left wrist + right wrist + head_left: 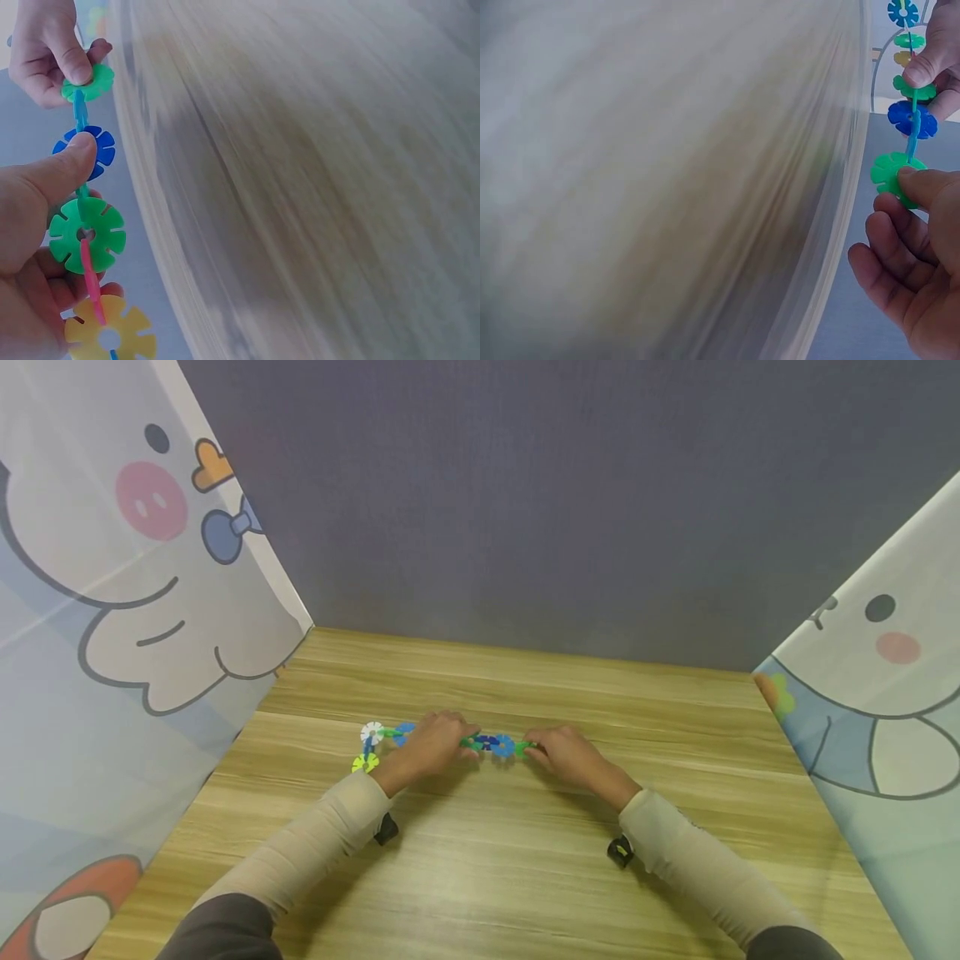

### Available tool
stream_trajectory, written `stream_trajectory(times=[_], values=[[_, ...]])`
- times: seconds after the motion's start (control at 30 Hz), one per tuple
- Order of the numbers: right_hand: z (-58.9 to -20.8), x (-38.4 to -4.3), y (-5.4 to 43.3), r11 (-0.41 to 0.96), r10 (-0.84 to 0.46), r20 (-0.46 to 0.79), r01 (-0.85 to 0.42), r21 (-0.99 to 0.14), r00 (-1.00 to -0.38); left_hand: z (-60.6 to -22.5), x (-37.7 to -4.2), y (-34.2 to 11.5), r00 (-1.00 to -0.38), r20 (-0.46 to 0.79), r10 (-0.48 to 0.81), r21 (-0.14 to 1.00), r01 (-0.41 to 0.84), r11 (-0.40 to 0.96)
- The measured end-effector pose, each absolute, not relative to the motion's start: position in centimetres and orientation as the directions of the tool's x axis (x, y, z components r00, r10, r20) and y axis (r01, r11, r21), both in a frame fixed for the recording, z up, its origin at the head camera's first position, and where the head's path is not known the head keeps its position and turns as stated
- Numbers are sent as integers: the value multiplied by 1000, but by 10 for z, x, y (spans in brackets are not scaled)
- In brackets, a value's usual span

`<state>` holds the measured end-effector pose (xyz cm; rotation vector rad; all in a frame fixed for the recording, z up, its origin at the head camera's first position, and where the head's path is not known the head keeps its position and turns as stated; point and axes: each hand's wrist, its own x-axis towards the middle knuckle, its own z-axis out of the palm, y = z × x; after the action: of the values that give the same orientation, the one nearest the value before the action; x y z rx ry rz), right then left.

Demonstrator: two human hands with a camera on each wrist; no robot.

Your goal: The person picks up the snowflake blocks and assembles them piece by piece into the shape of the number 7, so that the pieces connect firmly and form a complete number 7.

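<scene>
Notched plastic discs are slotted together into a chain above the wooden table. My left hand (435,743) grips the chain partway along, its thumb on a dark blue disc (105,154). Near that hand hang a green disc (67,244), a pink disc (91,277) seen edge-on, and a yellow-orange disc (135,330). With thumb and forefinger, my right hand (570,756) pinches a bright green disc (889,171) at the chain's right end. A light blue disc (913,142) joins it to the dark blue one. My left hand hides part of the chain.
Left of my left hand the chain bends at a white disc (372,732) toward a lime-yellow disc (366,763). The wood-grain table (510,877) meets a dark grey panel (525,510) at the back. Cartoon-printed sheets (60,635) stand on both sides.
</scene>
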<state>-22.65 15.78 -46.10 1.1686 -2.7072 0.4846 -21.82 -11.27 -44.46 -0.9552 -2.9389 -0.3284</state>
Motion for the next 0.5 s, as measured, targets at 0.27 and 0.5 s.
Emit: stream_trajectory(times=[0.27,0.5], values=[[-458,-225,154,622,-695,289,-752,-219,-659,-444,-218,-111,-799,109,592,171,601,780],[-462,-226,151,610,-717,299,-774,-170,-630,-444,-216,-111,-790,119,602,159,613,774]])
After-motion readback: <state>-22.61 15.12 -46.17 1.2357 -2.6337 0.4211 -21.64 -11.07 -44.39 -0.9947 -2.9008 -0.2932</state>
